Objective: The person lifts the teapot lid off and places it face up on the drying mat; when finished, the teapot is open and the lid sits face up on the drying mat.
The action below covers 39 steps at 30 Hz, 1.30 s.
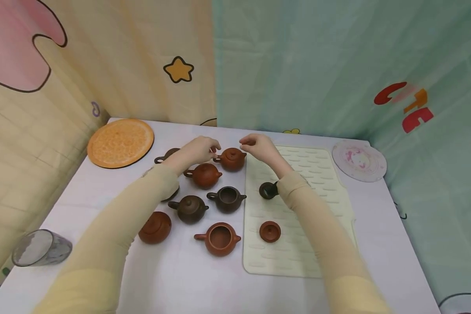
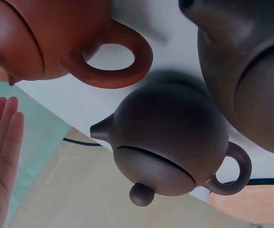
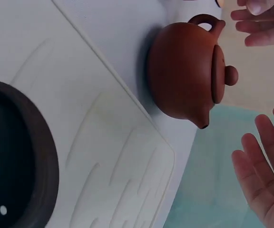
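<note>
At the far side of the table stands a lidded reddish-brown clay teapot point(image 1: 232, 159). My left hand point(image 1: 199, 149) is above its handle side, and my right hand point(image 1: 259, 147) is by its spout side. The right wrist view shows that teapot point(image 3: 184, 71) upright with its lid on, a gap between it and my right hand point(image 3: 265, 175). Loosely extended fingers show on both hands, holding nothing. A dark brown lidded teapot point(image 2: 170, 128) is nearest below my left wrist; my left forearm partly covers it in the head view.
Several more teapots stand nearer, including an open dark one point(image 1: 227, 199) and an open reddish one point(image 1: 220, 239). On the cream mat point(image 1: 255, 261) lie a reddish lid point(image 1: 270, 231) and a dark lid point(image 1: 266, 191). A glass point(image 1: 43, 248), orange disc point(image 1: 119, 143) and pale disc point(image 1: 359, 160) sit at the sides.
</note>
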Motion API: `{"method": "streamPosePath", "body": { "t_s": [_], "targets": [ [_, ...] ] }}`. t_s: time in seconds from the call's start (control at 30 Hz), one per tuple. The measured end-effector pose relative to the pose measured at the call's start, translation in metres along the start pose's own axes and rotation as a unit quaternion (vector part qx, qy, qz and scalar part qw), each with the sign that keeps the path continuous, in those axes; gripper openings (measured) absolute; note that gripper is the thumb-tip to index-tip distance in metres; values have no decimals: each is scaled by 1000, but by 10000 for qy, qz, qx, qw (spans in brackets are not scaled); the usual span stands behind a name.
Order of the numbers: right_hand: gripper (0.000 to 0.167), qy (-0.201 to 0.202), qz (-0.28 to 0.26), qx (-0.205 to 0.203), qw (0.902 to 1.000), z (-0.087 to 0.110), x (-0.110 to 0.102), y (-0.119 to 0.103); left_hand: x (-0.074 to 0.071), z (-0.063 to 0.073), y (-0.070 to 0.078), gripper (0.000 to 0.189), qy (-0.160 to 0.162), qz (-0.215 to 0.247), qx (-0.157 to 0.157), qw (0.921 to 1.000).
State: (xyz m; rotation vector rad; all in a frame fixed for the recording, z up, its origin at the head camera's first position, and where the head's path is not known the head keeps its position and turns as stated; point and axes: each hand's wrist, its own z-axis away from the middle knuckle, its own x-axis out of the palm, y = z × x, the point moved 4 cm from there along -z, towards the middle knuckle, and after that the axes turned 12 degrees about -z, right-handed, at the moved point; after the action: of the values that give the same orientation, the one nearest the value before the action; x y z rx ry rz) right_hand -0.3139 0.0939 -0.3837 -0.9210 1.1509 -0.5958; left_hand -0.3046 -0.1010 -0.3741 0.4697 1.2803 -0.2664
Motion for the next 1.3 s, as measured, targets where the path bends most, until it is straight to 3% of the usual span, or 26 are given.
{"method": "streamPosePath", "body": {
  "t_s": [0.2, 0.6, 0.8, 0.97, 1.07, 1.17, 1.23, 1.3],
  "targets": [
    [28, -148, 262, -140, 9995, -15, 15, 2, 8, -8, -2, 31, -155, -47, 5, 9999],
    [24, -287, 1234, -433, 9910, -20, 35, -2, 18, -15, -1, 34, 47, -40, -24, 10000],
    [21, -195, 1426, -610, 9877, -23, 38, 0, 22, -19, 0, 32, 6, -220, -79, 9997],
    [20, -151, 1362, -519, 9892, -22, 35, 0, 22, -20, 0, 32, 25, -215, -72, 9997],
    [22, 51, 828, -284, 9962, -19, 24, 3, 21, -20, 0, 32, 15, -166, -87, 9998],
    [25, 320, -380, 155, 9986, -15, 7, 11, 20, -19, 1, 34, -23, -116, -131, 9998],
    [28, 423, -1566, 550, 9852, -12, -5, 21, 20, -19, 0, 34, -28, -86, -171, 9998],
    [32, 484, -2887, 952, 9514, -7, -15, 33, 20, -18, 0, 35, -42, -53, -214, 9997]
  ]
}}
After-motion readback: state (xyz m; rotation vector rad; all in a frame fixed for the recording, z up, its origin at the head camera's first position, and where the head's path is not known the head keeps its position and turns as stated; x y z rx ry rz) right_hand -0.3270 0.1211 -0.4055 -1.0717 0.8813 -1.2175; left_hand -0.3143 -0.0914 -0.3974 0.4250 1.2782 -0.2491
